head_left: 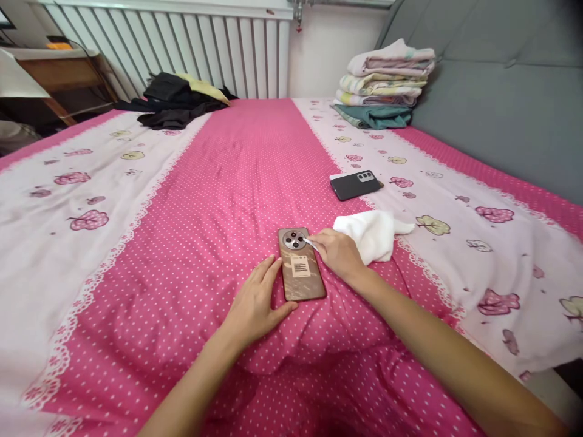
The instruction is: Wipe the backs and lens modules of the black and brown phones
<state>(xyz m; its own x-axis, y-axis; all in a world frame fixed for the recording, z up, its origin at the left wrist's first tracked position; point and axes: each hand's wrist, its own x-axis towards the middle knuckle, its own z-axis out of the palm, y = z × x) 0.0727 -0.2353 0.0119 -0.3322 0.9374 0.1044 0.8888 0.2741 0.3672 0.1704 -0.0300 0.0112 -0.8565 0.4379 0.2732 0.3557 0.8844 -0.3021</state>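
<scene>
A brown phone [302, 272] lies face down on the pink dotted bed sheet [191, 243], its round camera ring toward the far end. My left hand [255, 303] rests flat against the phone's left and lower edge, fingers spread. My right hand [336, 252] is pinched on a thin white stick, like a cotton swab [311, 243], whose tip touches the camera ring. A crumpled white cloth [373, 233] lies just right of my right hand.
A black phone [356, 184] lies face down further back on the right. Folded laundry [386, 82] is stacked by the grey headboard [501, 91]. Dark clothes [175, 100] sit at the far left before a radiator. A wooden table [59, 70] stands at the left.
</scene>
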